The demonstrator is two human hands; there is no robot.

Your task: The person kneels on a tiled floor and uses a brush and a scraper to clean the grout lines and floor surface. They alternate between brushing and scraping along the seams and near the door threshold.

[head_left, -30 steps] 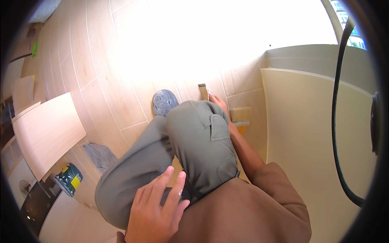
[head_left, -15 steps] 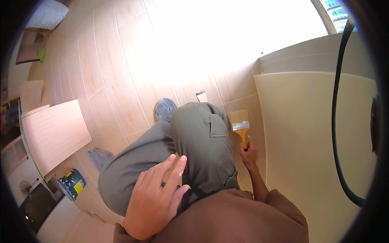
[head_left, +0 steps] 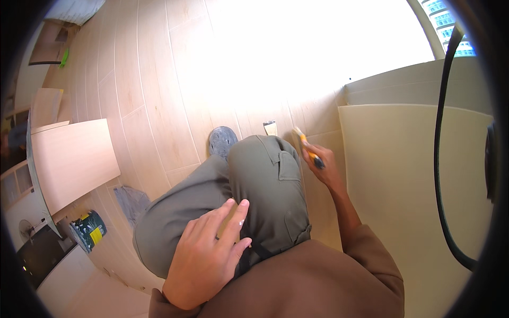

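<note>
My right hand (head_left: 324, 163) grips a paintbrush (head_left: 301, 135) with an orange handle and a black handle end. The brush appears edge-on above the floor beside my right knee, its pale bristle end pointing away from me. My left hand (head_left: 209, 249) hangs over my lap with its fingers stretched out, holding nothing; a white speck shows on one finger. Just beyond my knee lies a small flat cream-coloured piece with a dark far edge (head_left: 270, 127), partly hidden by the knee; its kind is unclear.
A cream wall panel (head_left: 413, 175) rises close on my right, with a black cable (head_left: 439, 159) in front. A dark, paint-spattered bucket (head_left: 89, 231) stands at left near a crumpled grey plastic bag (head_left: 131, 202) and a pale wooden board (head_left: 77, 164). My grey shoe (head_left: 222, 142) rests on the floor.
My right hand has moved forward, away from my body, and the paintbrush has turned from showing its broad face to edge-on. My left hand stays nearly still, over my lap.
</note>
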